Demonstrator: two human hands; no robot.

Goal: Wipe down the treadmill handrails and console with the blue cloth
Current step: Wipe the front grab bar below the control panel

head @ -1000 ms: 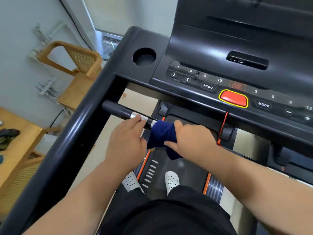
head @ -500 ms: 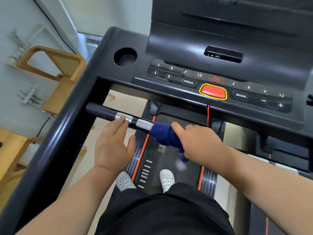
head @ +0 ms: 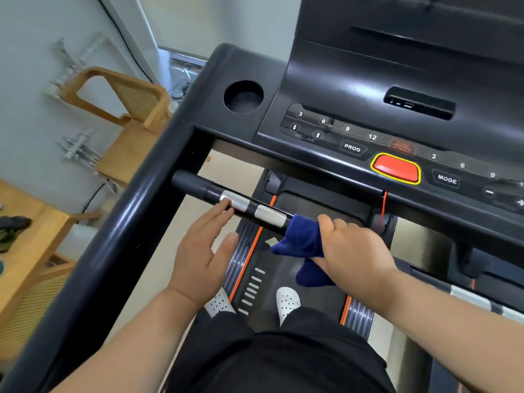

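Head-worn view looks steeply down, close over the treadmill console (head: 368, 131).

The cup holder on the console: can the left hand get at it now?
Probably yes. The left hand is open, holds nothing and touches the short grip bar. Only that bar lies between it and the cup holder, and the hand could pass over it.

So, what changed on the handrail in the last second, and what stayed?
The right hand slid the blue cloth rightward along the handrail, past the second silver plate. The left hand uncurled; only its straight fingertips now touch the first silver plate. Unchanged: the right hand grips the cloth around the handrail.
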